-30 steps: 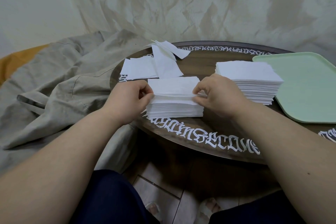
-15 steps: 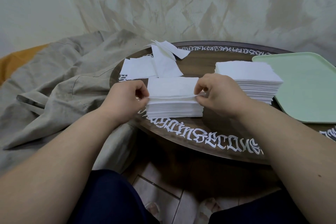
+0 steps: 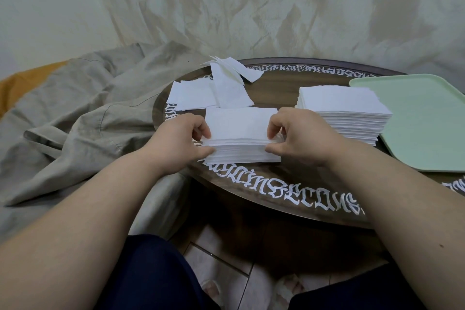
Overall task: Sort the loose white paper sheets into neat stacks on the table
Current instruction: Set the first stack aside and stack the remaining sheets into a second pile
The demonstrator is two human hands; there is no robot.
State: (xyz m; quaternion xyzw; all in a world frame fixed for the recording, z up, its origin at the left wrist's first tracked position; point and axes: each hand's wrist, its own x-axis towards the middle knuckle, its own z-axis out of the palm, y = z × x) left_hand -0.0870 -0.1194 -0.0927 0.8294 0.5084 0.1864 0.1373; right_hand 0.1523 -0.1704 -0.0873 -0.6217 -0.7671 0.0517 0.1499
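A stack of white paper sheets (image 3: 239,133) lies near the front edge of the round dark table (image 3: 281,184). My left hand (image 3: 181,141) grips its left side, fingers on top and thumb at the front. My right hand (image 3: 299,138) pinches its right side the same way. The upper sheets sit slightly lifted between both hands. A taller neat stack (image 3: 344,111) stands to the right. Several loose white sheets (image 3: 214,90) lie scattered behind the held stack.
A pale green tray (image 3: 422,121) rests on the table at the right. Crumpled beige cloth (image 3: 83,113) covers the area left of the table. White lettering rings the table rim. Tiled floor and my feet show below.
Both hands stayed at the stack's sides. The fingers shifted slightly, squaring the upper sheets, and the stack's top now lies flatter.
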